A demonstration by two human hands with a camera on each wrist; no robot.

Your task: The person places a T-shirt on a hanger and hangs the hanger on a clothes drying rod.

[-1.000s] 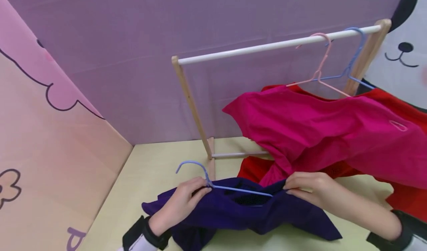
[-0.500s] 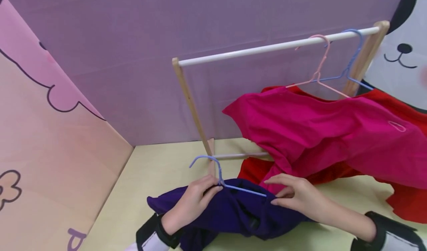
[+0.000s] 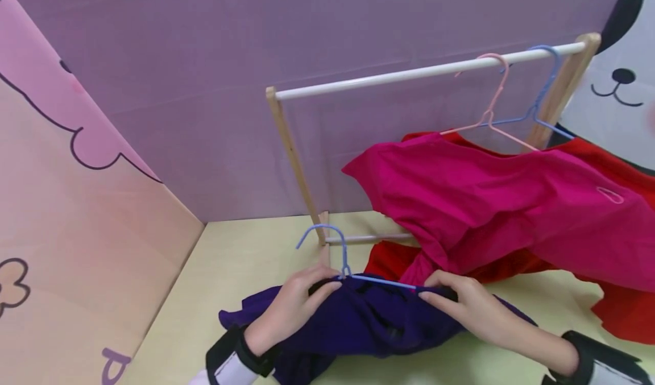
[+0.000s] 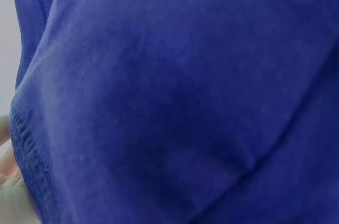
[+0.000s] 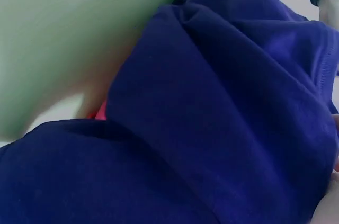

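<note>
A dark navy shirt (image 3: 378, 331) lies bunched over the table's front, with a blue clothes hanger (image 3: 384, 281) at its neckline. The hanger's hook stands up, pointing left, and its right arm runs to the shirt's right shoulder. Its left arm is hidden by cloth. My left hand (image 3: 302, 302) pinches the hanger and the neckline just below the hook. My right hand (image 3: 473, 302) pinches the shirt's edge near the tip of the hanger's right arm. In the left wrist view navy cloth (image 4: 169, 86) fills most of the picture; in the right wrist view it hangs in folds.
Behind stands a clothes rack with a white rail (image 3: 378, 79) and wooden posts. A magenta shirt (image 3: 471, 191) on a pink hanger (image 3: 493, 98) and a red shirt (image 3: 621, 314) on another blue hanger (image 3: 543, 86) hang at its right. A printed panel (image 3: 77, 231) borders the left.
The hanger's hook has moved right and up, with my left hand following. My right hand came inward, loosened from the cloth, then took the shirt's edge again beside the hanger's arm.
</note>
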